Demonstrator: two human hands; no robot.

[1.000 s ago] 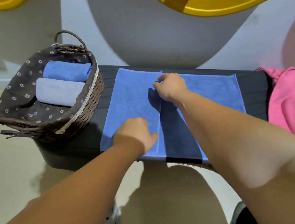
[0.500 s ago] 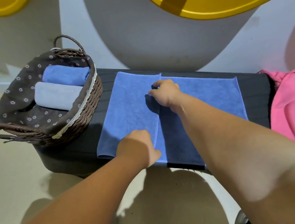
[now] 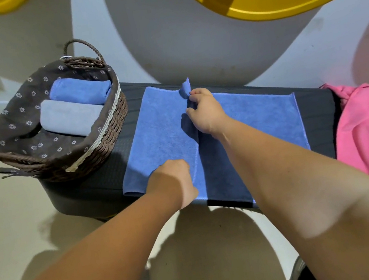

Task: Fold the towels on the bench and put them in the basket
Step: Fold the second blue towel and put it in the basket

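A blue towel (image 3: 165,130) is being held on the dark worktop (image 3: 316,121), just to the right of the basket (image 3: 99,151). Its long axis is running along the worktop, pointing from the basket toward the pink towel (image 3: 368,137), which is heaped at the end far from the basket. The towel's basket-side part is being laid over the middle as a flap. The flap's far corner is being pinched and lifted by the right hand (image 3: 205,113), so that a small peak of cloth is being stood up. The flap's near hem is being gripped by the curled fingers of the left hand (image 3: 174,179) at the worktop's near edge. Inside the basket, a rolled blue towel (image 3: 79,91) and a rolled grey towel (image 3: 68,115) are being kept side by side, touching.
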